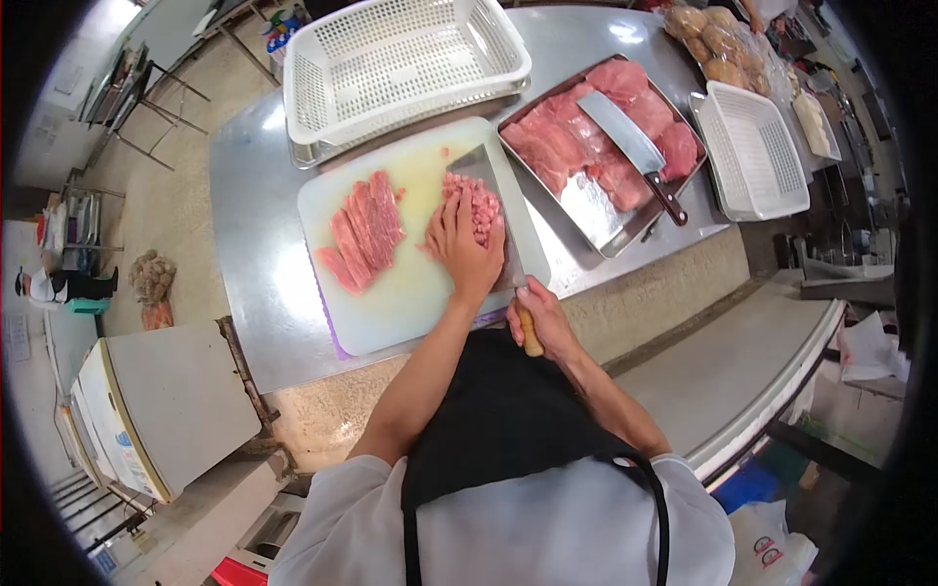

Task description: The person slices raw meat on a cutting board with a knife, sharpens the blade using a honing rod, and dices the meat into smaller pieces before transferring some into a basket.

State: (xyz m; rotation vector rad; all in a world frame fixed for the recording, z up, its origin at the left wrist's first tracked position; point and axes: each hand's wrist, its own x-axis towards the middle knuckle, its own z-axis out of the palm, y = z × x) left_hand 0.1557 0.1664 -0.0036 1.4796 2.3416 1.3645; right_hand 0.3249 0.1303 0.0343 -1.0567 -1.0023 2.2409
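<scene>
My right hand (pixel 549 320) is closed round the wooden handle of a cleaver (pixel 508 244), whose wide blade lies low along the right part of the white cutting board (pixel 420 327). Small diced pieces of meat (pixel 479 205) are heaped against or partly on the blade; I cannot tell which. Over that heap rests my left hand (pixel 467 244), fingers stretched out and touching the pieces. Left of it on the board lie several long strips of raw meat (pixel 366 230), side by side. A few stray bits are near them.
Right of the board, a metal tray (pixel 608 244) holds large raw meat pieces with a second cleaver (pixel 625 137) across them. White plastic baskets (pixel 405 73) stand behind the board, and another basket (pixel 757 156) stands at far right. Bagged round items (pixel 723 49) sit behind it.
</scene>
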